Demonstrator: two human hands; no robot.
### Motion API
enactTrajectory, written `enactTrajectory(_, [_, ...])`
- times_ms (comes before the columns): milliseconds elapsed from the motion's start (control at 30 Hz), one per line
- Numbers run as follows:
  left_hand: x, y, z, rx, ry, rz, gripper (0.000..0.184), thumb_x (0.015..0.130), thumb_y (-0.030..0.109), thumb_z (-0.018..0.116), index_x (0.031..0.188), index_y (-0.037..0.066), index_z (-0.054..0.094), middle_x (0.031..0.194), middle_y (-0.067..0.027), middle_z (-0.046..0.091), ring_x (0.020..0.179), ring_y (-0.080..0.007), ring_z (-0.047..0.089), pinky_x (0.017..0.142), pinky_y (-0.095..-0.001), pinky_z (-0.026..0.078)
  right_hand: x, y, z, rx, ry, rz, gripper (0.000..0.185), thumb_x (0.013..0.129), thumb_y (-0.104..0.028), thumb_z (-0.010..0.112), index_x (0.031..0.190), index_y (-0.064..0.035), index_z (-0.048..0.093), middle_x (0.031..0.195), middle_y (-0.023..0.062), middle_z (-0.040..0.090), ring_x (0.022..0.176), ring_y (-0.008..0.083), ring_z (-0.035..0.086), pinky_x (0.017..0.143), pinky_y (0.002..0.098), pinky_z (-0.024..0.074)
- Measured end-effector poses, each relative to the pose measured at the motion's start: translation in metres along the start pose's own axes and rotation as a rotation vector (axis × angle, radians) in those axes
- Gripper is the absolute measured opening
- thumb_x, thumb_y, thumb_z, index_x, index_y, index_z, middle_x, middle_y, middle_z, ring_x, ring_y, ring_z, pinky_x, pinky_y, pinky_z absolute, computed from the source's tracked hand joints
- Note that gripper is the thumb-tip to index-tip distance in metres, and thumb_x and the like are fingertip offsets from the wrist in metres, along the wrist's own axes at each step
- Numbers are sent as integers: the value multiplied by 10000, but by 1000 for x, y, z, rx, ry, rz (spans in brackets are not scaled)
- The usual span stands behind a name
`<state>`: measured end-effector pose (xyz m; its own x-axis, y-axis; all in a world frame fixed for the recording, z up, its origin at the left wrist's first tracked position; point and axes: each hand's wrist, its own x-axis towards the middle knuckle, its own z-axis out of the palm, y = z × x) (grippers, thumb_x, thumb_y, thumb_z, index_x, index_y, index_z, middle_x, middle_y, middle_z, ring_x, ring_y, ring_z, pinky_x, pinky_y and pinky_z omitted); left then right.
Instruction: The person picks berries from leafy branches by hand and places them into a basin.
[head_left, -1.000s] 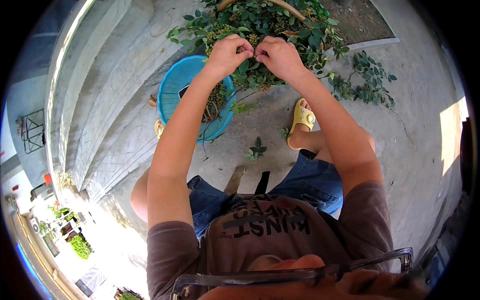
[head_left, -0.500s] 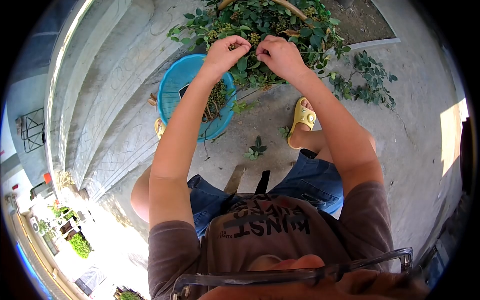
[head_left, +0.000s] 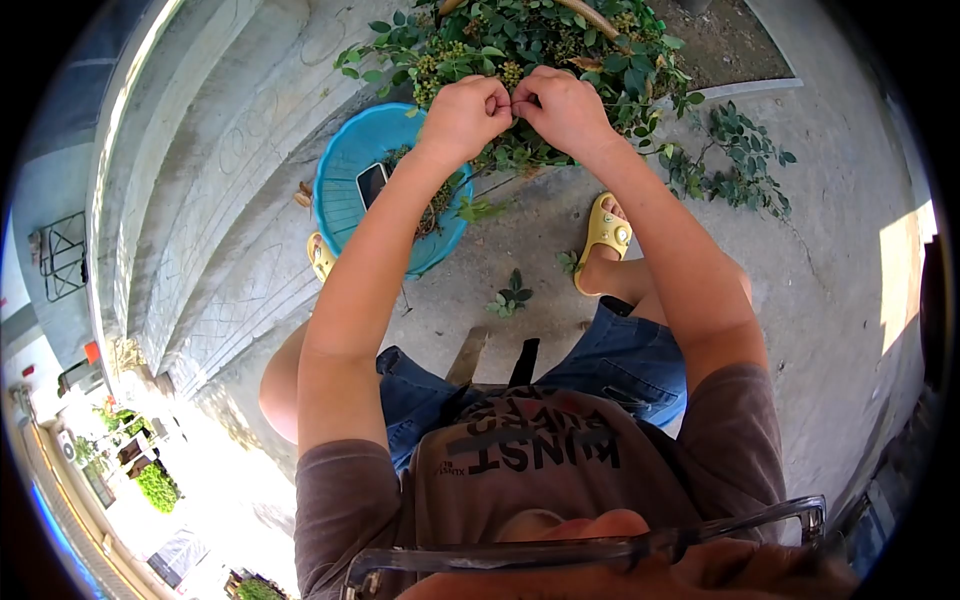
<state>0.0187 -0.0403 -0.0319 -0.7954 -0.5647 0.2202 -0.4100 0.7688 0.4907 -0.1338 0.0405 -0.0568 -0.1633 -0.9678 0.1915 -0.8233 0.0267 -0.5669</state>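
My left hand (head_left: 462,118) and my right hand (head_left: 564,112) meet in front of a heap of leafy branches (head_left: 540,35) bearing clusters of small green berries (head_left: 511,74). Both hands are closed, thumbs and fingers pinched, their tips almost touching. Whatever sits between the fingertips is too small to make out. Below my left wrist stands a blue plastic basin (head_left: 335,160). It holds a phone (head_left: 372,184) and some picked berry clusters with stems (head_left: 440,200), partly covered by my left forearm.
A curved brown branch or handle (head_left: 590,14) crosses the heap's top. A leafy sprig (head_left: 740,155) lies on the concrete at right, a smaller one (head_left: 511,295) between my feet. My feet wear yellow sandals (head_left: 605,235). Concrete steps (head_left: 200,200) rise at left.
My left hand has moved right toward my right hand, and the gap between their fingertips has closed. My left forearm has shifted right, uncovering more of the phone in the basin.
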Motion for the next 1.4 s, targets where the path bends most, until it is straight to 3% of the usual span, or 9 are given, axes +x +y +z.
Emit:
enactTrajectory(233, [-12,-16,-43,-281,-107,-331,165,771,220,651,834,73,613,706,23,566,647,-90,493,618,-259,417,1,10,-9,99,30,27,80,796,-213,648,823,-138,655,859,22,600,836,234,616,714,395,486])
enactTrajectory(333, [-26,-54,-49,-131,-142,-380,172,770,216,617,852,65,609,790,-75,636,741,-223,594,701,-342,466,1,14,-16,203,-6,-12,121,808,-161,678,891,-78,649,913,54,619,825,234,602,743,349,479])
enactTrajectory(467, [-53,-93,-43,-133,-277,-502,179,789,203,622,915,74,617,824,-31,639,770,-151,591,713,-306,465,-2,13,-19,177,-26,-17,121,812,-156,674,904,-80,651,919,54,617,808,237,600,744,350,479])
enactTrajectory(533, [-67,-98,-42,41,-261,-340,227,792,206,634,985,86,636,906,-62,668,854,-199,628,788,-335,483,-2,13,-15,127,54,-38,89,800,-189,668,871,-137,660,876,22,600,846,252,607,733,377,495])
enactTrajectory(767, [-68,-91,-62,-36,-274,-476,221,803,237,633,973,101,671,955,-105,675,926,-259,628,819,-361,485,-7,3,-36,-41,141,-373,98,760,-146,708,847,-108,682,883,7,586,897,222,541,784,366,442])
enactTrajectory(933, [-60,-65,-82,43,-97,-409,192,839,229,634,942,67,646,825,-74,674,787,-173,643,720,-305,489,-22,-3,-28,-247,14,-435,104,692,-164,729,787,-157,687,852,-24,533,910,182,504,796,375,390])
enactTrajectory(1167, [-49,8,-100,-113,114,-238,161,836,190,611,899,43,631,863,-77,653,772,-200,621,679,-328,483,-25,-8,-11,-389,2,-451,34,693,-181,703,726,-182,693,848,-37,528,938,172,483,803,372,364])
enactTrajectory(1233, [-52,27,-104,-172,118,-221,146,873,182,624,935,51,641,840,-13,647,768,-105,585,677,-256,460,-25,-8,-13,-421,-18,-446,37,693,-180,703,728,-180,691,854,-35,529,938,174,481,807,373,362])
enactTrajectory(1400, [-65,95,-118,-336,359,-160,92,843,81,633,925,39,639,853,-19,629,747,-116,558,644,-232,432,-17,-11,-43,-205,132,-380,61,719,-157,703,761,-133,666,861,-17,537,909,201,510,769,384,398])
